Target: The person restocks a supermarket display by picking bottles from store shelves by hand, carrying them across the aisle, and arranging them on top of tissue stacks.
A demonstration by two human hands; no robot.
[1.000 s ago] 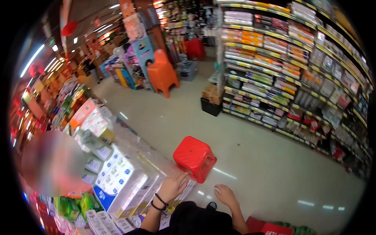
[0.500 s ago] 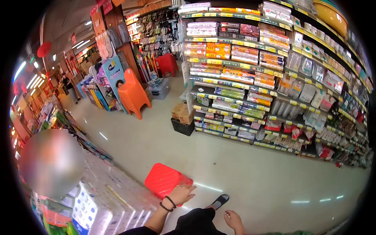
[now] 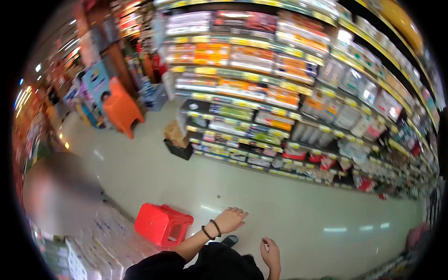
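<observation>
Two dark beaded bracelets circle the wrist of my left hand, which hovers over the floor with its fingers partly spread and nothing in it. Beside it, to the left, a red plastic stool stands on the tiles, apart from the hand. My right hand hangs lower and to the right, its fingers loosely curled, with a gap at the thumb and no object visible in it. Between and below the hands are my black clothing and one dark slipper.
Tall shelves of packaged goods run across the back and right. At their left end sits a black crate with cardboard. Orange stacked chairs stand farther back. White wrapped packs are piled at lower left.
The view has swung right and nearer the shelves. The red stool now appears farther left, and my left hand no longer overlaps it.
</observation>
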